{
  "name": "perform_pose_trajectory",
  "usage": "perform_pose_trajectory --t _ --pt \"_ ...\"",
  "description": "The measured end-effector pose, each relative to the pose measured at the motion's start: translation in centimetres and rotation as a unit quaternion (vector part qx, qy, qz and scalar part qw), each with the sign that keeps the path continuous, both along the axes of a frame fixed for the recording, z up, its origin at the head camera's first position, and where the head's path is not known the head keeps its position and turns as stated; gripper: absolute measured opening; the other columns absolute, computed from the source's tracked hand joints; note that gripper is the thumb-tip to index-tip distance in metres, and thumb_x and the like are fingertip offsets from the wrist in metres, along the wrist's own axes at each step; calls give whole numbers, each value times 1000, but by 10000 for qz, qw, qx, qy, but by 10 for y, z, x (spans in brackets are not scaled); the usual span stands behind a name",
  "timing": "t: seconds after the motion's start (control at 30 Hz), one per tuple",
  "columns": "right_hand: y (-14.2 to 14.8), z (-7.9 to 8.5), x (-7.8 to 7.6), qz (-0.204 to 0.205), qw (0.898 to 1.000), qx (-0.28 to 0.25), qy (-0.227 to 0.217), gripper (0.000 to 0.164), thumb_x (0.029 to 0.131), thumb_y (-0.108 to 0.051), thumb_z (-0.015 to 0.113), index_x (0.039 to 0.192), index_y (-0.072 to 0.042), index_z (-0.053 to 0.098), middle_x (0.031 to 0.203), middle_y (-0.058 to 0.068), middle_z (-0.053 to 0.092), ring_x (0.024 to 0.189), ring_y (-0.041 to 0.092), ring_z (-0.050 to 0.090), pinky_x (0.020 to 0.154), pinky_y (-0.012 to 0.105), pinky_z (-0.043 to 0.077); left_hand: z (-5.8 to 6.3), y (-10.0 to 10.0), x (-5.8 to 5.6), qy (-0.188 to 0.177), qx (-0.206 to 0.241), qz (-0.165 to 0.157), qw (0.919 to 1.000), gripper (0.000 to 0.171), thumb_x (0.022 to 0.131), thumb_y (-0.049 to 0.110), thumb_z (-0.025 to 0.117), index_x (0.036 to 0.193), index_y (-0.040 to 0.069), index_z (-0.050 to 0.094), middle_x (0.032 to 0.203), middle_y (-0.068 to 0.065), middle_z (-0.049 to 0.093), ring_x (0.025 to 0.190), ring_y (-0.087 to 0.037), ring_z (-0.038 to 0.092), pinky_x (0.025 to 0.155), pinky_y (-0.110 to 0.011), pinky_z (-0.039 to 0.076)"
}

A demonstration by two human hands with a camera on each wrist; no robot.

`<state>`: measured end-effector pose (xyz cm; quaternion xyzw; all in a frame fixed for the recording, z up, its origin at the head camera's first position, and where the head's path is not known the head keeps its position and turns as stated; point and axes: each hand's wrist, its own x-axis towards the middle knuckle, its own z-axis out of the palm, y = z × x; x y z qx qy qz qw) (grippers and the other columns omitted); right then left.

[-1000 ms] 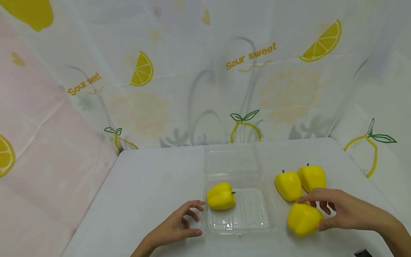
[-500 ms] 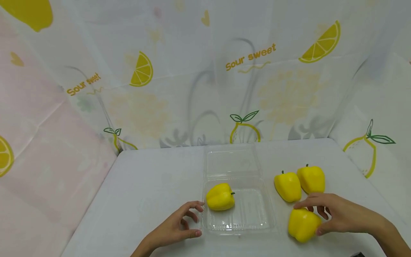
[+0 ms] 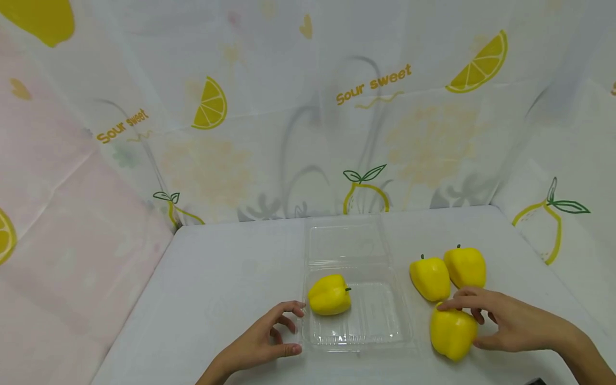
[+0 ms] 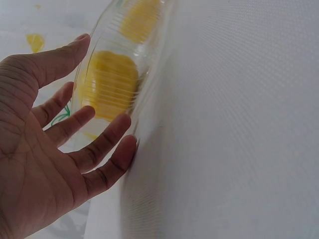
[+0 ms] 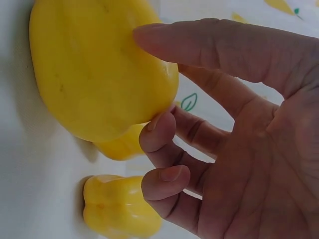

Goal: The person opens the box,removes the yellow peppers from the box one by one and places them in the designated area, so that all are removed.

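A yellow bell pepper (image 3: 452, 332) sits on the white table at the right front. My right hand (image 3: 517, 322) pinches it, the index finger over its top and the thumb at its right side; the right wrist view shows the other fingers curled beside it. My left hand (image 3: 262, 338) is spread in a loose curve at the left edge of a clear plastic clamshell container (image 3: 375, 315), fingertips at or very near its wall. The container's lid lies back, away from me. Inside, at the left, another yellow bell pepper (image 3: 329, 295) lies on its side, stem to the right.
Two more yellow bell peppers, a nearer one (image 3: 430, 278) and a farther one (image 3: 466, 266), stand side by side behind the right hand. A printed lemon cloth (image 3: 269, 107) walls the table at the back and sides. A dark object (image 3: 535, 382) shows at the bottom edge.
The pepper under my right hand has turned and shifted slightly, first nearer me, then a little back. My right hand moved with it. The left hand holds the same place.
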<state>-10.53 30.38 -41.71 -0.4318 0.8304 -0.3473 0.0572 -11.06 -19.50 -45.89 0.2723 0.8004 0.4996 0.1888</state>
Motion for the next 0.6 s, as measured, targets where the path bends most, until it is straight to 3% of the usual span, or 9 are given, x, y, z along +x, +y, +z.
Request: perform_pose_trajectory --t 0.17,0.33,0.6 --pt "-3 1 2 -123 9998 122 133 65 75 -3 82 133 -17 58 120 -6 58 84 2 50 61 19 42 0 -1 0 -4 19 0 10000 65 88 23 77 141 17 41 135 -5 50 107 -26 58 79 -32 54" --pt "-5 0 4 -365 9986 296 260 57 82 -22 82 134 -20 57 125 -6 58 91 3 52 64 24 45 0 -1 1 -15 36 -2 10000 64 88 23 77 141 18 42 136 -4 50 107 -26 58 79 -32 54" --pt "-5 -1 1 -564 9978 356 50 64 78 -32 85 133 -17 55 123 -6 58 91 4 51 67 26 46 0 -1 0 3 27 7 10000 64 88 23 77 141 17 42 136 -5 50 106 -26 58 79 -31 54"
